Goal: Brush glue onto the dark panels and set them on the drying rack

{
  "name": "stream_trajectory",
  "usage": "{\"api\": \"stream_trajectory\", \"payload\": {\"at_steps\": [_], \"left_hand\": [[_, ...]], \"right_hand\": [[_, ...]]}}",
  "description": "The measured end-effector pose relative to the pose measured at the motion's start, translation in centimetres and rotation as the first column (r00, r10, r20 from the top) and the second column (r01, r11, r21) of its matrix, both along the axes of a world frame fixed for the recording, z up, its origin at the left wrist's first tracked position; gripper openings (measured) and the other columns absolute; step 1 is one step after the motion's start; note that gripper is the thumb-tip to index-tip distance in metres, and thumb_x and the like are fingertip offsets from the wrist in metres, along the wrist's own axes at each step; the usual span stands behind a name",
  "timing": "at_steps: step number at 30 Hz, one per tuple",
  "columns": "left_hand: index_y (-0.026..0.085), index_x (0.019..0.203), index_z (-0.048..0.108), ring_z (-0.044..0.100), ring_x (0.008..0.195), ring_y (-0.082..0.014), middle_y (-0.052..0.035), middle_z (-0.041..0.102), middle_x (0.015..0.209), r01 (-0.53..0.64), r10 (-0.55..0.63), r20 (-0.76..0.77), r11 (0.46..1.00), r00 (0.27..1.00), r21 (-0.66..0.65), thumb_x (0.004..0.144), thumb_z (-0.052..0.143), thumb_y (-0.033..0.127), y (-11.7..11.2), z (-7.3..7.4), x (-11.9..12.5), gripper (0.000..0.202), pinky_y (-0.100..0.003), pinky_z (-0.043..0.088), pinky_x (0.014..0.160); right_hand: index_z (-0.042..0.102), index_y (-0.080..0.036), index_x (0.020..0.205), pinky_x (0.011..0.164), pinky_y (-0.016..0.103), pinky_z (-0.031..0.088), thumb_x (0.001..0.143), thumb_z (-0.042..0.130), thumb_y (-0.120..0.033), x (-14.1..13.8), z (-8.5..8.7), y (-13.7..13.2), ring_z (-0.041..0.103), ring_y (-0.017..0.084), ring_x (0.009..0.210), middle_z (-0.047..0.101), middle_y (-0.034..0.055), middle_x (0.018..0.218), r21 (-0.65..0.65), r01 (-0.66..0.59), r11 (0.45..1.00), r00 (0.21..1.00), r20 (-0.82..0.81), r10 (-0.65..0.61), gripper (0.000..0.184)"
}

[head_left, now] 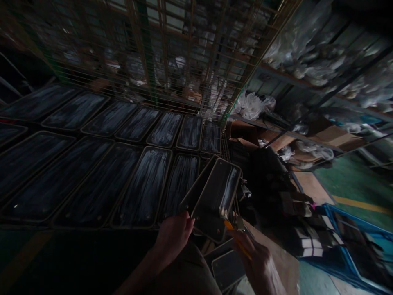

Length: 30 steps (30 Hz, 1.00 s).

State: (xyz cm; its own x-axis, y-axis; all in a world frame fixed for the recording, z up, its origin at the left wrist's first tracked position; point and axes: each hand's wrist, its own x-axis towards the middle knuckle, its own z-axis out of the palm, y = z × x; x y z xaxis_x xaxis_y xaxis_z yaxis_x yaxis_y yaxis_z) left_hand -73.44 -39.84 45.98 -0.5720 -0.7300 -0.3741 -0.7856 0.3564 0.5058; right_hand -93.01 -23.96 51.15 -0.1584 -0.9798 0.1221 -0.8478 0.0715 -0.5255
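My left hand (173, 231) is closed at the lower left edge of a dark rectangular panel (210, 196) with rounded corners, a raised pale rim and small round marks near its ends. The panel is tilted, overlapping another dark panel beneath it. My right hand (258, 258) grips a brush (229, 224) with an orange handle. Its bristles touch the panel's lower right part, at the bottom of a whitish smeared streak. Beside my left hand lies a streaked panel (181, 184), one of several similar panels in two rows.
A wire-mesh cage wall (184, 69) stands behind the panels. Shelves at right hold clear plastic bags (253, 104) and cardboard boxes (334, 135). A blue crate (353, 262) with dark pieces stands on the green floor at lower right. Another panel (229, 268) lies below my hands.
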Motion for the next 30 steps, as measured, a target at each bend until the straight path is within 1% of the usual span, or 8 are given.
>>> {"api": "stream_trajectory", "payload": {"at_steps": [6, 10, 12, 16, 20, 25, 27, 30], "left_hand": [[0.018, 0.087, 0.063, 0.071, 0.076, -0.0217, -0.0056, 0.074, 0.078, 0.022, -0.022, -0.007, 0.999, 1.0, 0.027, 0.094, 0.047, 0.031, -0.1, 0.3, 0.1, 0.022, -0.027, 0.044, 0.062], [0.019, 0.086, 0.062, 0.071, 0.075, -0.021, -0.0048, 0.074, 0.078, 0.021, -0.021, -0.024, 1.0, 1.0, 0.016, 0.094, 0.047, 0.033, -0.2, -0.2, 0.2, 0.023, -0.026, 0.042, 0.061], [0.019, 0.086, 0.061, 0.07, 0.073, -0.0199, -0.0045, 0.073, 0.078, 0.032, -0.031, -0.049, 0.999, 0.998, 0.013, 0.095, 0.046, 0.034, -0.2, -0.5, 0.3, 0.023, -0.026, 0.041, 0.06], [0.019, 0.085, 0.061, 0.07, 0.076, -0.0187, -0.0038, 0.073, 0.077, 0.042, -0.043, -0.112, 0.999, 0.993, -0.007, 0.094, 0.047, 0.031, -0.2, -0.7, 0.5, 0.02, -0.025, 0.04, 0.062], [0.019, 0.086, 0.062, 0.07, 0.075, -0.0191, -0.0029, 0.073, 0.077, 0.031, -0.031, -0.13, 1.0, 0.991, 0.0, 0.094, 0.047, 0.029, -0.1, -0.4, 0.6, 0.019, -0.025, 0.04, 0.06], [0.019, 0.087, 0.062, 0.071, 0.078, -0.0201, -0.005, 0.074, 0.081, 0.011, -0.013, -0.131, 1.0, 0.991, -0.013, 0.094, 0.047, 0.029, 0.2, -0.7, 0.7, 0.02, -0.026, 0.043, 0.065], [0.018, 0.091, 0.063, 0.071, 0.08, -0.0213, -0.0062, 0.074, 0.084, 0.0, -0.005, -0.132, 0.999, 0.991, -0.037, 0.094, 0.047, 0.028, 0.3, -0.8, 0.8, 0.019, -0.027, 0.044, 0.067], [0.018, 0.093, 0.063, 0.07, 0.078, -0.0214, -0.007, 0.074, 0.084, -0.006, 0.003, -0.127, 1.0, 0.992, -0.022, 0.094, 0.046, 0.028, 0.5, -0.9, 0.8, 0.02, -0.027, 0.044, 0.066]], "right_hand": [[0.062, -0.024, 0.115, 0.058, 0.023, 0.052, 0.099, 0.043, -0.036, 0.6, 2.7, 1.6, 0.065, 0.016, 0.062, 0.068, 0.0029, 0.074, 0.145, 0.104, 0.984, 0.937, 0.316, -0.145, 0.027], [0.06, -0.019, 0.114, 0.061, 0.026, 0.052, 0.101, 0.039, -0.036, -1.0, 2.0, 0.1, 0.064, 0.016, 0.062, 0.065, 0.0021, 0.07, 0.21, 0.021, 0.978, 0.82, 0.556, -0.137, 0.03], [0.059, -0.018, 0.112, 0.061, 0.026, 0.052, 0.101, 0.041, -0.037, -2.2, 0.9, -1.5, 0.064, 0.016, 0.062, 0.065, 0.0015, 0.068, 0.184, 0.056, 0.981, 0.796, 0.585, -0.155, 0.029], [0.059, -0.018, 0.104, 0.06, 0.026, 0.053, 0.098, 0.046, -0.042, -5.2, -0.5, -5.3, 0.064, 0.017, 0.061, 0.066, 0.0018, 0.07, 0.025, 0.208, 0.978, 0.83, 0.524, -0.19, 0.028], [0.059, -0.019, 0.105, 0.062, 0.028, 0.055, 0.098, 0.044, -0.042, -7.6, -0.7, -8.6, 0.065, 0.017, 0.062, 0.065, 0.0017, 0.072, -0.163, 0.316, 0.935, 0.905, 0.347, -0.245, 0.028], [0.058, -0.019, 0.113, 0.067, 0.03, 0.056, 0.099, 0.04, -0.037, -8.7, -1.8, -11.5, 0.069, 0.019, 0.072, 0.068, 0.0049, 0.085, -0.247, 0.264, 0.932, 0.96, 0.158, -0.23, 0.029], [0.057, -0.019, 0.114, 0.066, 0.029, 0.055, 0.099, 0.04, -0.034, -8.0, -2.3, -11.7, 0.068, 0.018, 0.073, 0.067, 0.0053, 0.087, -0.214, 0.197, 0.957, 0.979, 0.103, -0.179, 0.027], [0.056, -0.02, 0.115, 0.064, 0.026, 0.051, 0.1, 0.039, -0.031, -6.0, -2.1, -10.0, 0.065, 0.016, 0.068, 0.065, 0.0029, 0.081, -0.108, 0.075, 0.991, 0.995, 0.077, -0.067, 0.026]]}}
